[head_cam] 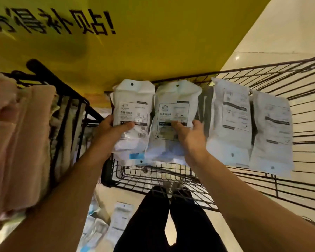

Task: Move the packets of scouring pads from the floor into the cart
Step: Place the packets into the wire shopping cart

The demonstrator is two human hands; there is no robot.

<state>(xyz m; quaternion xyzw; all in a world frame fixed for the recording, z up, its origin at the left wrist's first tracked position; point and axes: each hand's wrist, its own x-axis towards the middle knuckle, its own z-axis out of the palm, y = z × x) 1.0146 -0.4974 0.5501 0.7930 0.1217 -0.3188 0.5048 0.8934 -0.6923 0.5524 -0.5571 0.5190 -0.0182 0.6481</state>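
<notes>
Two packets held over cart [262, 73]: left packet [133, 113] gripped by left hand [113, 130], right packet [173, 120] by right hand [191, 135], thumbs on front. Two placed packets [229, 120] seen at 3 o'clock. Floor packets [120, 219] left at 6 o'clock; task partly done.

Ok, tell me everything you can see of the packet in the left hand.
The packet is a white, crinkled plastic pouch with a black-outlined printed label and a round hang hole near its top. A blue patch shows at its lower end. It is held upright over the wire cart, beside the right hand's packet. The left hand grips its left edge, thumb across the label.
</notes>
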